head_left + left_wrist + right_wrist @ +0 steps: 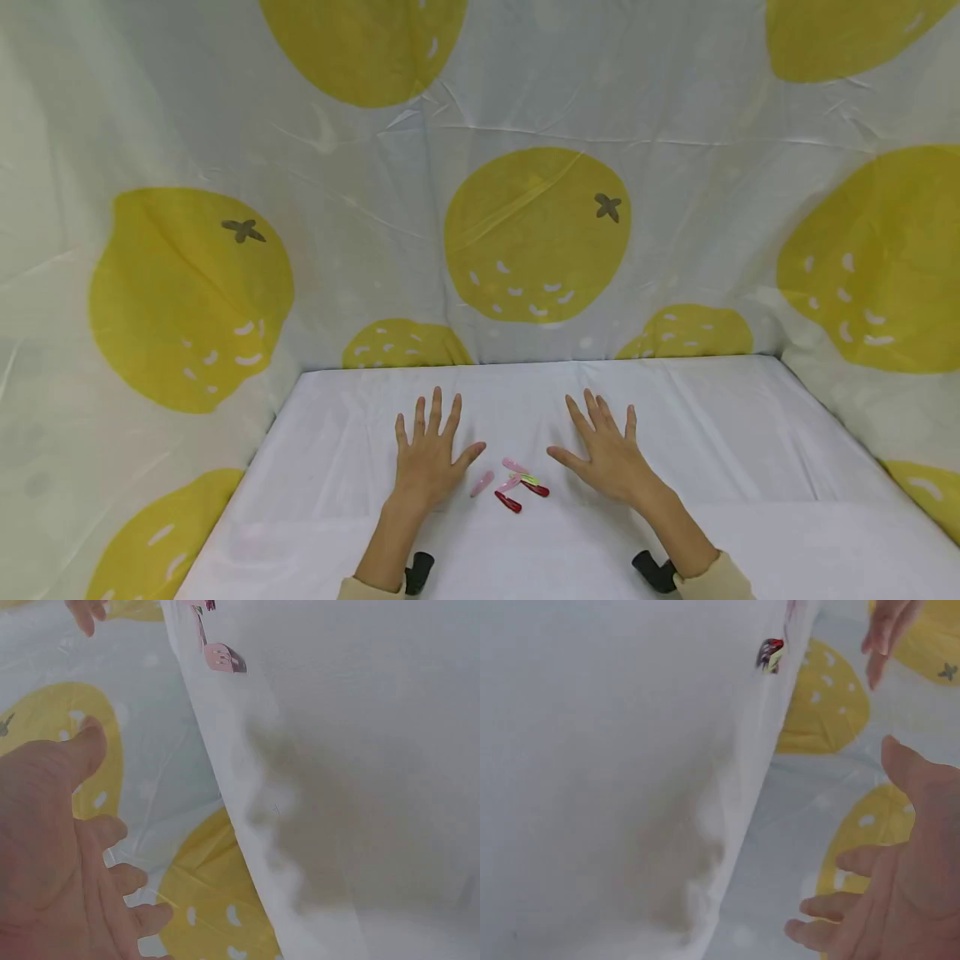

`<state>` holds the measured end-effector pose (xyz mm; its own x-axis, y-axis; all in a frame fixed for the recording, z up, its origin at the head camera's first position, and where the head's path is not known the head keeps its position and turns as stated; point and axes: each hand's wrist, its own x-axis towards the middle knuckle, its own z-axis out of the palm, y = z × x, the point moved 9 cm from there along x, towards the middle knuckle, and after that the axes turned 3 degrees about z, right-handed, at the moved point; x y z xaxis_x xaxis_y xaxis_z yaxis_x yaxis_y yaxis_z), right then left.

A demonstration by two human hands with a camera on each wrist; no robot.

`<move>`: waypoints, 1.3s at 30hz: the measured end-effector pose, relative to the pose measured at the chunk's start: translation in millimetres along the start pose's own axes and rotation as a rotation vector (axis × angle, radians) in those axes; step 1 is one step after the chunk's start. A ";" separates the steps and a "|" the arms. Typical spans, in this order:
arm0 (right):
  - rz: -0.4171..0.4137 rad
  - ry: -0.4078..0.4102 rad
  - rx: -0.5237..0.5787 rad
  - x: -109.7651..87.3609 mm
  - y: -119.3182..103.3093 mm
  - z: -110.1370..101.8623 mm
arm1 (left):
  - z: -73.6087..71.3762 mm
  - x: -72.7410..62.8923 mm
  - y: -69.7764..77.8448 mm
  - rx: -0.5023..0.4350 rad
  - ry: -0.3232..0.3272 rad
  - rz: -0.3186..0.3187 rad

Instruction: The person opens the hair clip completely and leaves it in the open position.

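"Spread wide and holding nothing: that is how we find the left hand [427, 467] and the right hand [611, 462] alike. What do we meet furthest left?"

"Lemon-printed cloth [360, 233], which we see hanging at the left, across the back and down the right. Next come a beige sleeve [371, 591] and the left hand, its fingers straight and its thumb out to the right. Inside that wrist sits a black device [422, 571]."

"Do we see that hand resting on the white tablecloth [300, 500]?"

"We take it as raised; the left wrist view shows its shadow lying apart from it."

"And the hair clips?"

"On the tablecloth, between the hands. Leftmost we have a slanting pink clip [482, 483], alone near the left thumb. Then we reach the cluster: a red clip [508, 502] in front, a second pink clip [508, 484] in the middle, a third pink clip [514, 465] behind, a yellow-green clip [529, 479], and another red clip [537, 489] just beside it."

"What ends our row?"

"We finish with the right hand, fingers straight, thumb pointing left, touching no clip; then another black device [652, 570] and beige sleeve [716, 577]."
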<state>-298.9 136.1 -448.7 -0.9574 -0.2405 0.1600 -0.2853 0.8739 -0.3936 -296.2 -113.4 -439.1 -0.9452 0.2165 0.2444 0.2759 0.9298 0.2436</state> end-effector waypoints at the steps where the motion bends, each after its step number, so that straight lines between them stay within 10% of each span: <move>1: 0.005 -0.018 0.034 -0.3 0.8 0.1 | 1.8 0.1 0.2 0.003 -0.010 -0.003; 18: -0.048 -0.170 0.492 4.4 -7.6 8.5 | 17.4 1.1 17.3 -0.207 -0.012 -0.002; 39: -0.138 -0.331 0.737 -2.9 -27.6 56.5 | 37.0 -6.0 42.0 -0.317 -0.104 0.057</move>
<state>-290.8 88.8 -489.4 -0.8424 -0.5385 0.0205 -0.2477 0.3531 -0.9022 -285.4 -64.6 -465.1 -0.9351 0.3095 0.1728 0.3536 0.7803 0.5158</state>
